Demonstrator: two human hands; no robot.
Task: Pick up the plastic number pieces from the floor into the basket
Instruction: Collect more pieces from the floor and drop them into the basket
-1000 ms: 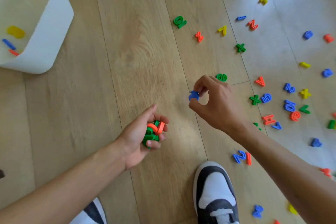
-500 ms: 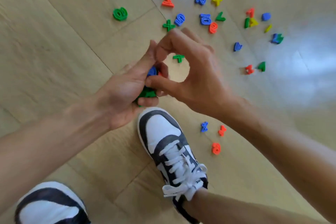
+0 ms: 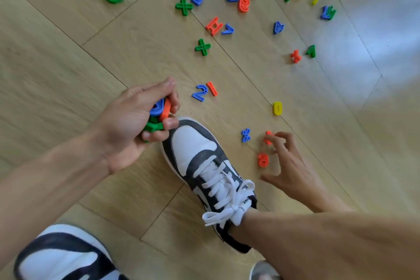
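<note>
The right hand (image 3: pixel 287 163) has left the left hand (image 3: pixel 134 120) and dropped to the floor (image 3: pixel 68 57), fingers spread and empty over an orange piece (image 3: pixel 268 137). The left stays cupped around a collected bunch (image 3: pixel 158 116), likely storing them; the basket is out of view.

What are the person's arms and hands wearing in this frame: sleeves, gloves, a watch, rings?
Nothing shows. The left hand and right hand are bare, without gloves, and no rings can be made out. Both forearms are uncovered as far as the frame reaches: no sleeve, watch or band.
</note>
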